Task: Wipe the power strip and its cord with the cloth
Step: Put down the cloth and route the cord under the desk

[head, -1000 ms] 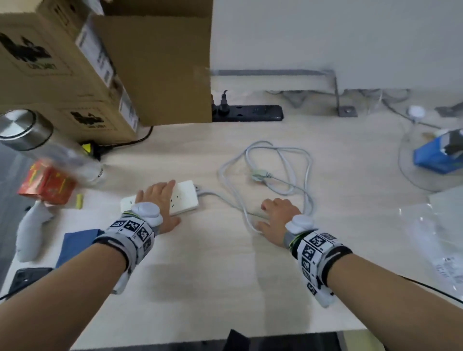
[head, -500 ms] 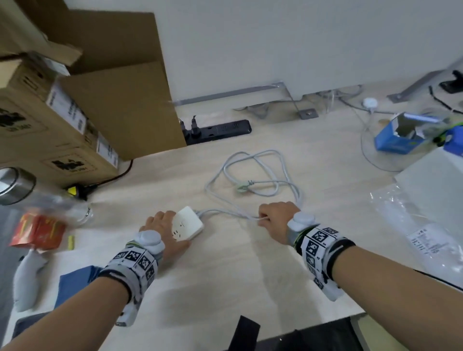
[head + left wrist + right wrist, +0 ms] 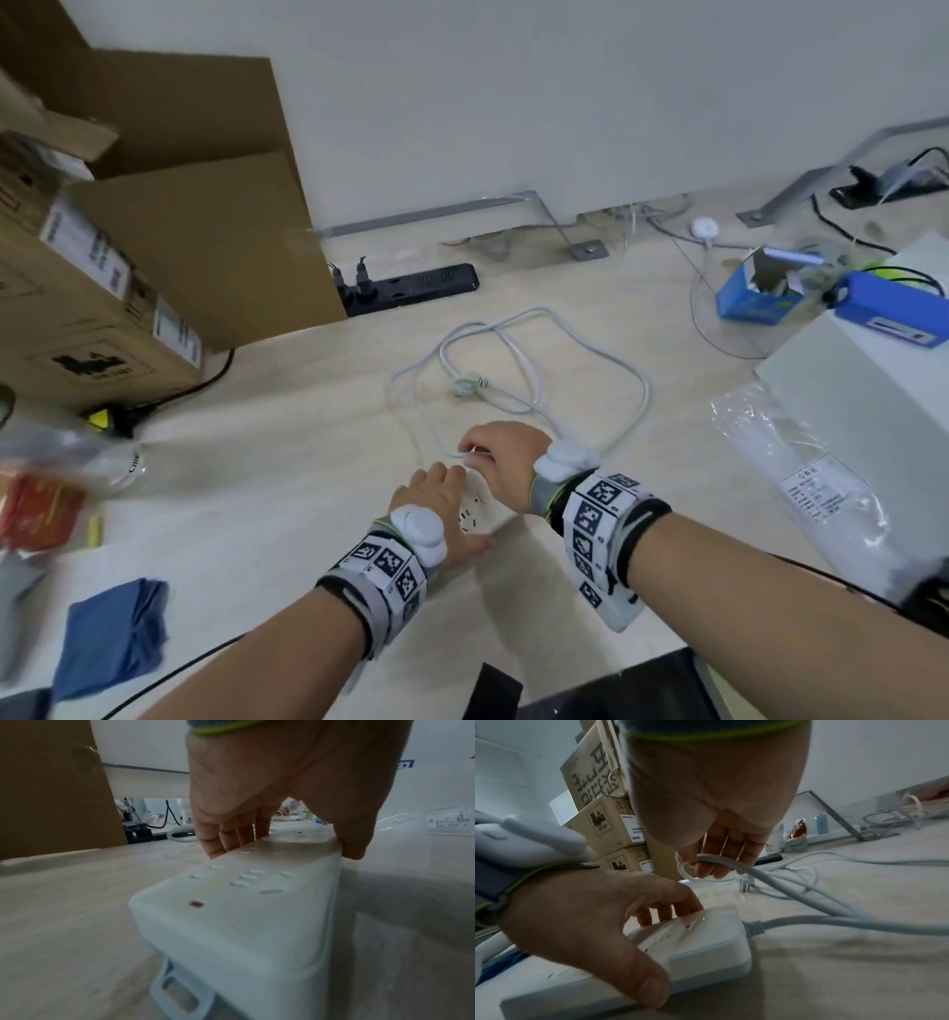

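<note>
Well off to the left of the left hand (image 3: 436,506), a folded blue cloth (image 3: 110,634) lies soft and creased on the pale wood-grain desk (image 3: 267,473), touched by neither hand. Beyond it, farther left, sit a blurred red packet (image 3: 38,509) and a clear plastic bottle (image 3: 77,457) on its side, with stacked brown cardboard boxes (image 3: 128,246) rising behind them, their flat sides bearing white printed labels.

The left hand grips the power strip (image 3: 244,912), a smooth white plastic block with rounded corners, rows of narrow slots and a small red indicator on top. In the left wrist view the four fingers (image 3: 231,835) curl over its far long edge while the thumb presses the near edge, so the strip is clamped across its width; it lies flat on the desk directly under that palm.

Just to the right, almost touching the left hand, the right hand (image 3: 506,462) pinches the cord (image 3: 770,876), a smooth grey-white round cable. Its fingers are curled down around a small bend of it, close to where the ribbed strain relief leaves the end of the strip. Ahead of the right hand the cord runs out in loose overlapping loops, with its plug (image 3: 467,383) lying inside them.

Farther ahead lies a long black power strip (image 3: 411,288) with two plugs in it. To the right of the right hand lies a crinkled clear plastic bag (image 3: 801,488), and beyond it an open blue carton (image 3: 755,298).
</note>
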A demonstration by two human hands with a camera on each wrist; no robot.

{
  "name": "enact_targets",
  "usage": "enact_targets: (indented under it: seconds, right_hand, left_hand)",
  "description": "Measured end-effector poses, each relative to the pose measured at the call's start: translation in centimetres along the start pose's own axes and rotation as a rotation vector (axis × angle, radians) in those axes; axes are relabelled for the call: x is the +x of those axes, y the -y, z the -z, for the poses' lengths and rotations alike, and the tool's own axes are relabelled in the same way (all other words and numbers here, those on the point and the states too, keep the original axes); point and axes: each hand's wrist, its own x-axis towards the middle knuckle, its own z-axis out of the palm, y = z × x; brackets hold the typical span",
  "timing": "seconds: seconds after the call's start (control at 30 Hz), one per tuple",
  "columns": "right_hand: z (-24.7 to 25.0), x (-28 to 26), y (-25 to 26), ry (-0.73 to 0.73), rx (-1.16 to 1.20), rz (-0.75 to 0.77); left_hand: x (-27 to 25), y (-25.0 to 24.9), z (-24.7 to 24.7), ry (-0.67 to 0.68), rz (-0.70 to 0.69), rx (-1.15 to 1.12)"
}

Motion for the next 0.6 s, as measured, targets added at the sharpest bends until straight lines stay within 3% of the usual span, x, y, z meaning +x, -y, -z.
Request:
enact_targets:
  seconds: [0.1, 0.33, 0.5, 0.6]
  right_hand:
    - [-0.7, -1.4, -1.4, 0.021, 0.018, -0.034]
    - [0.4, -3.7, -5.3, -0.053, -0.02, -0.165]
    - [0.6, -5.1, -5.5, -0.091, -0.065, -0.202]
    - [-0.2, -5.2, -4.6, 0.022, -0.166, -0.044]
  left_hand:
    - [0.4, -1.0, -0.9, 0.025, 0.014, -0.032]
    - [1.4, -1.9, -2.0, -0.082, -0.001, -0.11]
    - [2.6, -1.8, -0.4, -0.112, 0.113, -0.4]
    - [3.5, -0.9, 1.0, -0.198, 0.226, -0.741]
